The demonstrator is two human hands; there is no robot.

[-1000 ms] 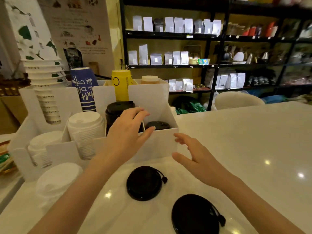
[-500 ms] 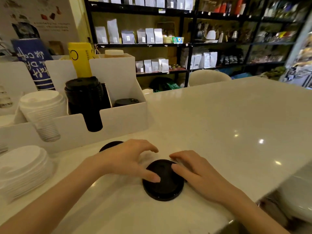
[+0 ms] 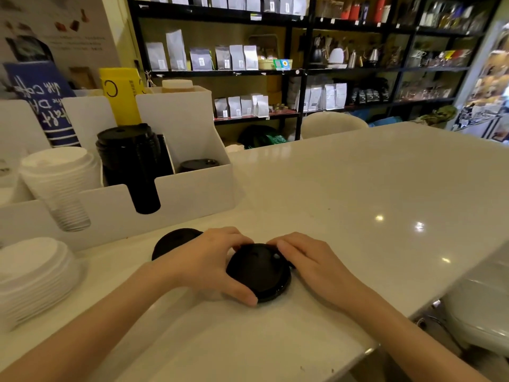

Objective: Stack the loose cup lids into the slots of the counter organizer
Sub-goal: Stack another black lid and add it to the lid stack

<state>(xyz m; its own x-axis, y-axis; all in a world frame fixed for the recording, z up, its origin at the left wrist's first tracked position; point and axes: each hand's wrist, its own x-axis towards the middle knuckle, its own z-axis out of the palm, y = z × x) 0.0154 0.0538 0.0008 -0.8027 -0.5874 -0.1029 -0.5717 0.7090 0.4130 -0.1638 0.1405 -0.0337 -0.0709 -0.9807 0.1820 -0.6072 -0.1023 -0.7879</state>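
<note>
A black cup lid (image 3: 257, 272) lies on the white counter in front of me. My left hand (image 3: 209, 260) curls around its left rim, thumb at the near edge. On the lid's far right edge rest the fingertips of my right hand (image 3: 308, 260). A second black lid (image 3: 172, 241) lies just behind my left hand, partly hidden. The white counter organizer (image 3: 192, 188) stands at the back left. One slot holds a tall stack of black lids (image 3: 129, 158), the rightmost a low black lid (image 3: 198, 164), and another a stack of white lids (image 3: 59, 177).
A loose pile of white lids (image 3: 33, 271) sits at the near left. Blue (image 3: 41, 106) and yellow (image 3: 121, 92) cup stacks stand behind the organizer. The counter's edge (image 3: 366, 351) runs along the near right, with a white seat (image 3: 479, 312) below. Shelves of bags fill the background.
Both hands came down from the organizer to the near lid and closed in on it from either side. The view shifted right and downward.
</note>
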